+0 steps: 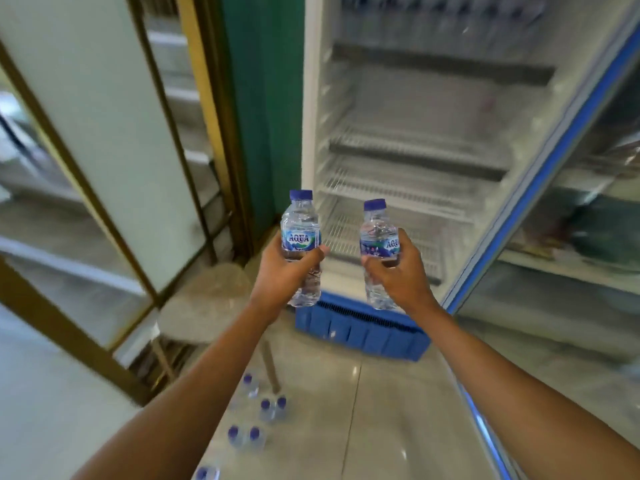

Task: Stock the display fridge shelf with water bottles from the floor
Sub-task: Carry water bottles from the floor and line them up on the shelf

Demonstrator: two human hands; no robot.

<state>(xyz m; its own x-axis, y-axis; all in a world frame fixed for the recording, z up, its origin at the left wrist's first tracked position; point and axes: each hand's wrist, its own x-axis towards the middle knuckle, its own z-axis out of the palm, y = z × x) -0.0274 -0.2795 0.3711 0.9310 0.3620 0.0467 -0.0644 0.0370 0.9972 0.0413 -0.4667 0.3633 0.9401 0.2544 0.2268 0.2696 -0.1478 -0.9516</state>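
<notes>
My left hand (285, 271) grips a small clear water bottle (300, 223) with a blue cap and a blue label, held upright. My right hand (398, 271) grips a second water bottle (378, 226) of the same kind, tilted slightly. Both are held out in front of the open display fridge (313, 98), at the height of its lower wire shelves (398, 188). Those wire shelves are bare; blurred bottles stand on the top shelf (433, 15). Several more bottles (256, 414) stand on the tiled floor below my left arm.
The fridge door (540, 174), blue-edged with glass, stands open to the right. The fridge's blue base grille (360, 334) is near the floor. A gold-framed glass cabinet (104, 133) stands at the left, with a round stool (207, 299) in front of it.
</notes>
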